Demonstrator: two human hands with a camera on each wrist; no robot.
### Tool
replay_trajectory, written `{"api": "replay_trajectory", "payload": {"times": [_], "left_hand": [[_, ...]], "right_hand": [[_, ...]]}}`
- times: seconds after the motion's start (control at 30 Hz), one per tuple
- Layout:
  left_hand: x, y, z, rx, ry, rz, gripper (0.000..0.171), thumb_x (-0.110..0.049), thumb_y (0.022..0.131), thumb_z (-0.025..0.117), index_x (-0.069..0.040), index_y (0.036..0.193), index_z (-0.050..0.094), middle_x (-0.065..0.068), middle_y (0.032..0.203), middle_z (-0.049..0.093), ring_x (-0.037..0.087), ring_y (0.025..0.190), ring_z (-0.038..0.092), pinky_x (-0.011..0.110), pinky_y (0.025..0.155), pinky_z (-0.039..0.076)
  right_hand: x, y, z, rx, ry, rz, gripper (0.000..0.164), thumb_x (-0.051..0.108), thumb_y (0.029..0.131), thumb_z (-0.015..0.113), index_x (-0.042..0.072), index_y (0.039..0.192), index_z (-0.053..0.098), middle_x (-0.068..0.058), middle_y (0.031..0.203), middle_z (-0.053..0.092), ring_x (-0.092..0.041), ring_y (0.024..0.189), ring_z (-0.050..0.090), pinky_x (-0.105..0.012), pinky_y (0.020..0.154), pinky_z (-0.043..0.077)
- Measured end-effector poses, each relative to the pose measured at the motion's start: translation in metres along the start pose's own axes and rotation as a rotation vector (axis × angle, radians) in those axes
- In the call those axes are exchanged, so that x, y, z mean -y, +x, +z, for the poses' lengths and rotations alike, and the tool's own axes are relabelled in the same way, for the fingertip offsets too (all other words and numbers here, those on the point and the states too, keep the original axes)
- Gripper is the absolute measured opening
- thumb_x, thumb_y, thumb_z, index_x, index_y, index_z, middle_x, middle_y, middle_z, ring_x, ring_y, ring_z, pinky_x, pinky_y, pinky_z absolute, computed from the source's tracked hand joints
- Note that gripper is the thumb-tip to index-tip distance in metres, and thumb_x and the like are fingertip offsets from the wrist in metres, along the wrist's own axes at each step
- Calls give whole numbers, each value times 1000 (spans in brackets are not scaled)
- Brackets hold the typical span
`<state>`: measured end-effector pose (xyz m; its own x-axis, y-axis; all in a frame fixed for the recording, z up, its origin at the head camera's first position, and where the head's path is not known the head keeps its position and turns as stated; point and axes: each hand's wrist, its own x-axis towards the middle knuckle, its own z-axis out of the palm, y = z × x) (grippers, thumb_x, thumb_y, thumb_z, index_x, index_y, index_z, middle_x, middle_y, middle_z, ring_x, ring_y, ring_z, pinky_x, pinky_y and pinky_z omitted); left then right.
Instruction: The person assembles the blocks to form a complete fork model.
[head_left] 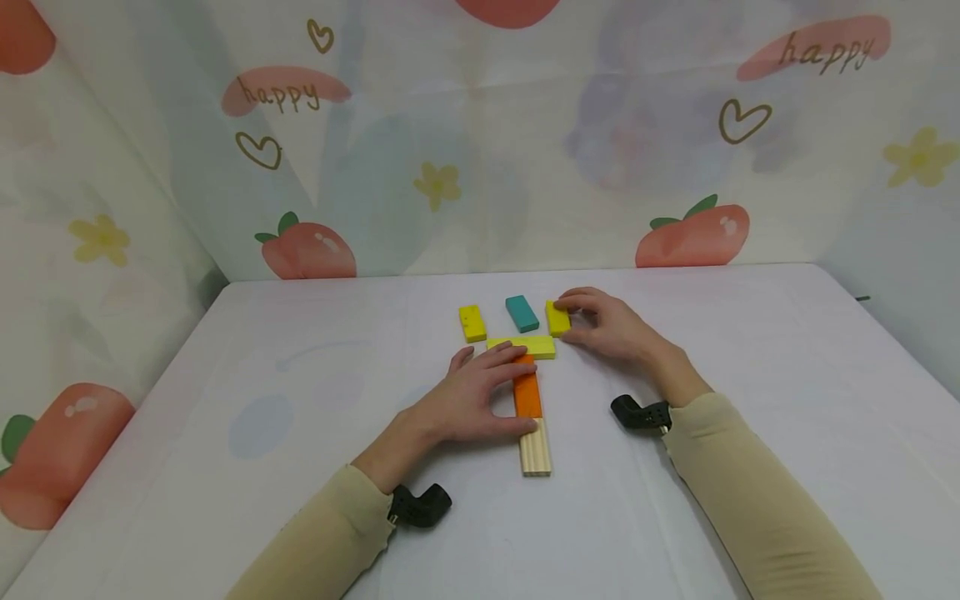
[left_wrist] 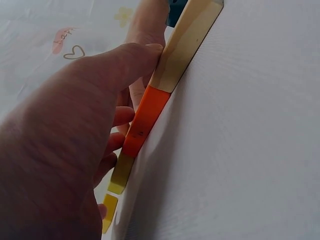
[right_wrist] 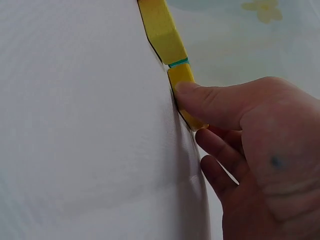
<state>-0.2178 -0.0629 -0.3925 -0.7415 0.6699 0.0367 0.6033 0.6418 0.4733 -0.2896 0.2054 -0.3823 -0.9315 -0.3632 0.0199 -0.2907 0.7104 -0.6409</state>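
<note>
On the white tabletop, flat wooden blocks form a T-like layout. A plain wood block [head_left: 536, 454] and an orange block [head_left: 527, 393] lie end to end, with a yellow crosswise block [head_left: 542, 346] beyond them. My left hand [head_left: 476, 392] spreads over this row from the left, its thumb at the plain block and fingertips at the orange and crosswise blocks. At the upper right, my right hand [head_left: 617, 327] pinches another yellow block [head_left: 557, 320] between thumb and fingers. The right wrist view shows the thumb [right_wrist: 210, 102] pressed against that block's side.
Beyond the crosswise block lie a teal block [head_left: 522, 313] and a left yellow block [head_left: 472, 323]. A patterned cloth backdrop [head_left: 487, 167] rises behind the table. Black wrist devices [head_left: 422, 506] stick out from both sleeves.
</note>
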Motion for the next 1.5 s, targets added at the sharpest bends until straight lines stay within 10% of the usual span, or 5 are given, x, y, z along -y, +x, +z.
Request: {"api": "replay_trajectory", "payload": {"times": [1.5], "left_hand": [[-1,0,-2,17,-16,-30,69,-54,88,71,-23,149,55,-3,164,36,15,155,23,59,123,7]], "right_hand": [[4,4,6,34,-14,16,53,15,95,72,4,145,55,-15,154,46,-37,140,44,-55,119,31]]}}
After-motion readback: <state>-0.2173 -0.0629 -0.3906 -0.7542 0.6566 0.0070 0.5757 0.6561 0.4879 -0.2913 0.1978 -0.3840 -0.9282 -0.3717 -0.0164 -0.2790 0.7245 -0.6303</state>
